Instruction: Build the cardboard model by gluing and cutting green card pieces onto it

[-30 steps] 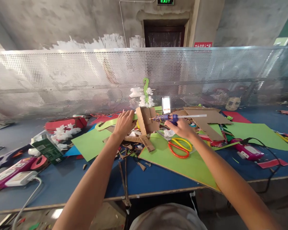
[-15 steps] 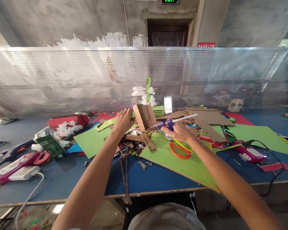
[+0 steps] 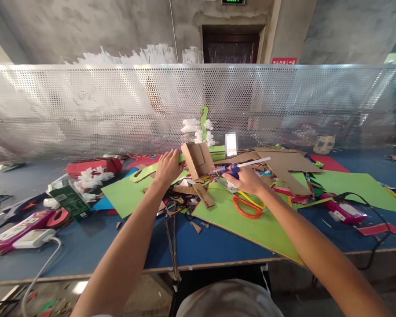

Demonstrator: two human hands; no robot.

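My left hand [image 3: 169, 167] is closed around a green hook-ended cardboard strip [image 3: 143, 172] joined to or touching a brown folded cardboard box piece [image 3: 199, 159]. In my right hand [image 3: 246, 179] is a dark blue glue gun [image 3: 225, 170], with a white glue stick [image 3: 255, 162] poking out of its rear. The gun's nozzle is close to the lower right edge of the box piece; whether they touch I cannot tell. Below my right hand, scissors [image 3: 247, 207] with orange and yellow handles lie on a green sheet [image 3: 244, 224].
Behind the blue table stands a perforated metal screen [image 3: 119, 101]. Cardboard scraps [image 3: 284, 165] crowd the middle. A green box [image 3: 69, 199], a magenta power strip [image 3: 29, 224] and a white cable [image 3: 46, 262] lie left; another magenta block [image 3: 345, 211] with a black cord lies right.
The box piece has shifted very slightly left, with my left hand still on the strip. The glue gun's nozzle has moved a touch; both grips are the same.
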